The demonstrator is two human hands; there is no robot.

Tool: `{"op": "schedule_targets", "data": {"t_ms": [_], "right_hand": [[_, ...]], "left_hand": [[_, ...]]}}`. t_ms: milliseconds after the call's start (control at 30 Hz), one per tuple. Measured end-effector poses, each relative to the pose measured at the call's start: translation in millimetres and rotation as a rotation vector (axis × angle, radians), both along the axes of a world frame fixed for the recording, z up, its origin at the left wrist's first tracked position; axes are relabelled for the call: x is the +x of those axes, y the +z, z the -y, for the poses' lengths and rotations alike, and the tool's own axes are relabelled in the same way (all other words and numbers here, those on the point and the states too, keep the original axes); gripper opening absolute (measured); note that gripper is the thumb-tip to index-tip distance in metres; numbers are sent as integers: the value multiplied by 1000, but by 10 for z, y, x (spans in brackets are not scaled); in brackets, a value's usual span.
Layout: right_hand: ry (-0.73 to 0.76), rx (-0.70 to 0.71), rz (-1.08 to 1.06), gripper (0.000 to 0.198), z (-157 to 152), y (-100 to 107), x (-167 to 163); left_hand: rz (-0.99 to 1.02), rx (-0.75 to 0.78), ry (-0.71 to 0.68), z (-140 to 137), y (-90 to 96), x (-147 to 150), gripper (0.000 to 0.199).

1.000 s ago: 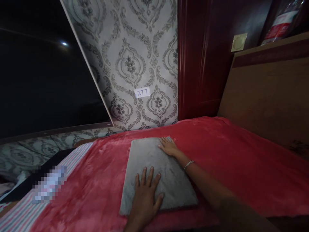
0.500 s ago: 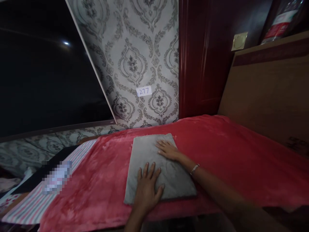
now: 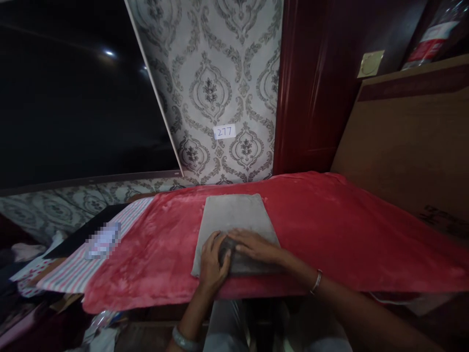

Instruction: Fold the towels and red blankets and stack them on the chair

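A grey, plush-looking folded cloth lies flat on a red blanket. My left hand rests on its front left part, fingers bent forward and thumb apart. From the right, my right hand reaches over the cloth with its fingers stretched toward the left hand; the fingertips are slightly blurred. Between the two hands a dark patch shows on the cloth, and I cannot tell whether it is shadow or ruffled fabric. Neither hand visibly grips anything.
A striped cloth with a pixelated item on it lies to the left. Behind stand a large dark screen and a patterned wall with a "277" label. A cardboard box stands right, a bottle above it.
My right hand has come back from the cloth's far right part toward the front, close beside my left hand. The left fingers are more bent. The view has shifted slightly.
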State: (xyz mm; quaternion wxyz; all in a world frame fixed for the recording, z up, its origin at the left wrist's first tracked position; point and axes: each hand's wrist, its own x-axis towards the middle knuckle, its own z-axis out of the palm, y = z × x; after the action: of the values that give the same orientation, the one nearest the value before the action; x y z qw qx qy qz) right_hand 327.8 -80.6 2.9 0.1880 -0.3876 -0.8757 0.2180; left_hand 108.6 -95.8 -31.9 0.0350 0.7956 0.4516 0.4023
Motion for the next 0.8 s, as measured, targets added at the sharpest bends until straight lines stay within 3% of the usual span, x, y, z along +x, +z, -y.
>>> {"op": "schedule_targets", "data": {"t_ms": [133, 200, 400, 500, 600, 667, 800], "right_hand": [[-269, -3, 142, 61, -304, 189, -82], [-279, -9, 214, 62, -320, 177, -231], [141, 69, 122, 65, 207, -137, -803], [180, 15, -2, 68, 467, -187, -886], [192, -78, -243, 50, 557, -160, -696], [75, -116, -439, 45, 530, -172, -413], [-571, -9, -735, 52, 422, -403, 280]], "left_hand": [[-47, -28, 176, 45, -59, -259, 40], [0, -69, 214, 86, -152, -398, 41], [366, -234, 160, 150, -360, -684, 47], [500, -338, 123, 88, -334, -755, 51], [629, -506, 94, 24, -235, -818, 62], [733, -639, 74, 4, -142, -855, 72], [948, -871, 15, -12, 61, -888, 87]]}}
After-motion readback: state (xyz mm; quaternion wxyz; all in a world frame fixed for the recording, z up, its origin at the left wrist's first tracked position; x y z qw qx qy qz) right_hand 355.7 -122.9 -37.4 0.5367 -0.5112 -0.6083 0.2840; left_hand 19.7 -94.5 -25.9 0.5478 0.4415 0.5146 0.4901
